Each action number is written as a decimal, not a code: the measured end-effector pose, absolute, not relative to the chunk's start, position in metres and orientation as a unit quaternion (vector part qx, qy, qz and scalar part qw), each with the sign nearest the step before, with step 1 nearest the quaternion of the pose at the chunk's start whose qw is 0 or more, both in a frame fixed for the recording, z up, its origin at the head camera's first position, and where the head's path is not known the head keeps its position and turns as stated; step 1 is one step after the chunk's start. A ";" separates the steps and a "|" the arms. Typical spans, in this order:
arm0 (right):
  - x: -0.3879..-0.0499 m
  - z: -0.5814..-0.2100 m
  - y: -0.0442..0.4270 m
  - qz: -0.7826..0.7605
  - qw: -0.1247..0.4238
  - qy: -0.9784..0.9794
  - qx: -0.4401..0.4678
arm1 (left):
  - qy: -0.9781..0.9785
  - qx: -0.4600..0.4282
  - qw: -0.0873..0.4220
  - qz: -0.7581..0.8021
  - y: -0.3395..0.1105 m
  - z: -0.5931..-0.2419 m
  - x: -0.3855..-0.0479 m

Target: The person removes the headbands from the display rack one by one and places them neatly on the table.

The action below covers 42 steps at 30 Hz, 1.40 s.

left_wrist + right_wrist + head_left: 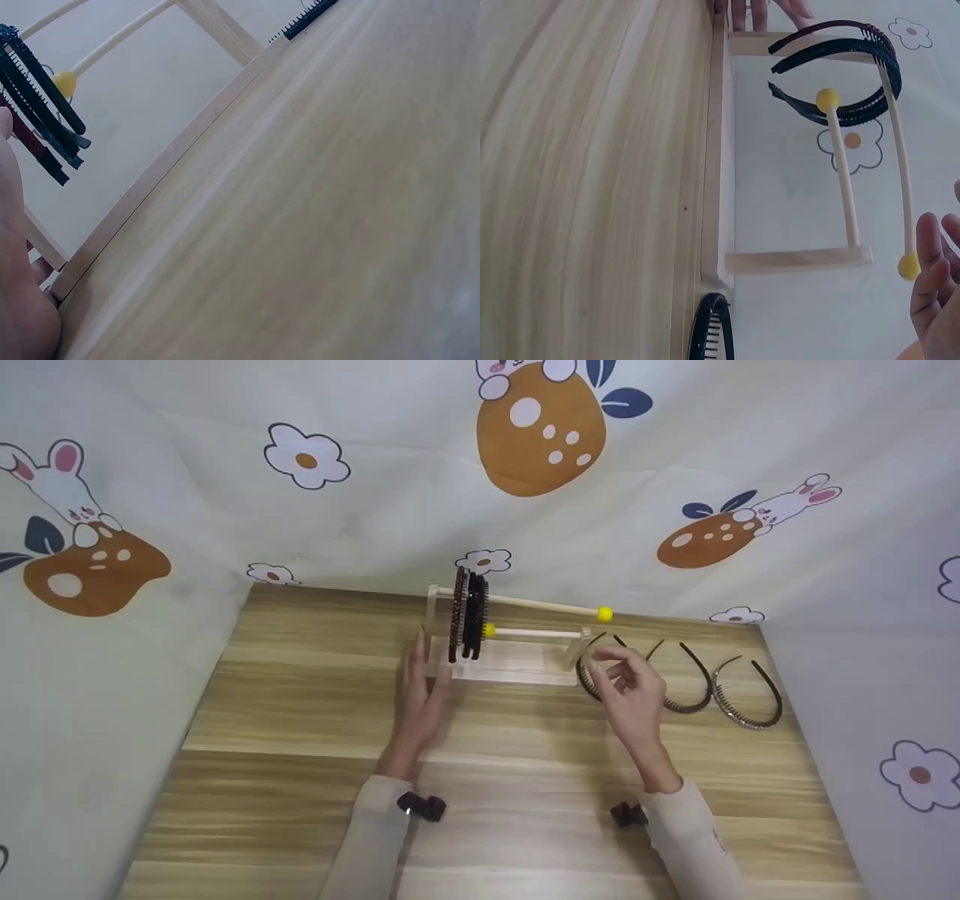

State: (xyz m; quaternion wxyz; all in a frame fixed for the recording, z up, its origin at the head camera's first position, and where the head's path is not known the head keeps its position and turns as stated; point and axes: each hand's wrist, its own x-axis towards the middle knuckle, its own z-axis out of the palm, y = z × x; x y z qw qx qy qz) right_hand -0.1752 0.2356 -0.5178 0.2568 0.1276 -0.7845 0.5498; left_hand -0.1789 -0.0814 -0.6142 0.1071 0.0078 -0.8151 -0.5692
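A wooden rack point(517, 664) with two rods tipped by yellow balls stands on the table. Several toothed headbands point(470, 611), dark and brown, hang together on its upper rod near the left post. My left hand point(424, 701) holds the rack's left end, thumb at the front and fingers around the post, partly hidden in the left wrist view. Beyond the rack's right end my right hand point(634, 694) hovers with loosely bent fingers and nothing in them. In the right wrist view this hand point(939, 289) is near the long rod's yellow ball point(908, 265), apart from it.
Three more headbands lie right of the rack: one partly behind my right hand, a middle dark headband point(701, 682), and a glittery headband point(750, 718) farthest right. A patterned cloth point(375, 525) hangs behind the wood-grain table point(525, 780).
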 end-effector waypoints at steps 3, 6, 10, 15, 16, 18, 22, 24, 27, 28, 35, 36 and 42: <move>-0.176 -0.517 0.229 0.557 0.252 -0.781 0.128 | -0.815 0.011 0.105 -0.569 -0.081 -0.612 -0.178; -0.177 -0.516 0.222 0.563 0.246 -0.779 0.127 | -0.816 0.014 0.106 -0.568 -0.081 -0.612 -0.178; -0.180 -0.517 0.211 0.578 0.234 -0.771 0.128 | -0.818 0.011 0.113 -0.564 -0.082 -0.614 -0.180; -0.182 -0.517 0.195 0.599 0.219 -0.759 0.129 | -0.817 0.005 0.122 -0.563 -0.081 -0.618 -0.182; -0.183 -0.517 0.192 0.602 0.217 -0.757 0.130 | -0.817 0.004 0.123 -0.563 -0.081 -0.618 -0.182; -0.183 -0.518 0.186 0.604 0.215 -0.756 0.131 | -0.817 0.003 0.124 -0.563 -0.081 -0.618 -0.181; -0.184 -0.518 0.175 0.611 0.208 -0.753 0.132 | -0.821 0.003 0.123 -0.558 -0.081 -0.616 -0.181; -0.183 -0.518 0.170 0.614 0.203 -0.752 0.131 | -0.821 0.002 0.123 -0.557 -0.081 -0.616 -0.181; -0.183 -0.519 0.163 0.619 0.197 -0.749 0.130 | -0.818 -0.002 0.124 -0.562 -0.082 -0.616 -0.181; -0.183 -0.519 0.162 0.621 0.196 -0.748 0.129 | -0.815 -0.005 0.125 -0.566 -0.081 -0.616 -0.181; -0.182 -0.519 0.152 0.639 0.184 -0.738 0.115 | -0.805 -0.007 0.118 -0.581 -0.082 -0.617 -0.181; -0.182 -0.519 0.151 0.642 0.181 -0.736 0.112 | -0.805 -0.004 0.116 -0.582 -0.082 -0.617 -0.181; -0.187 -0.517 0.139 0.657 0.150 -0.732 0.099 | -0.806 0.000 0.122 -0.579 -0.082 -0.617 -0.181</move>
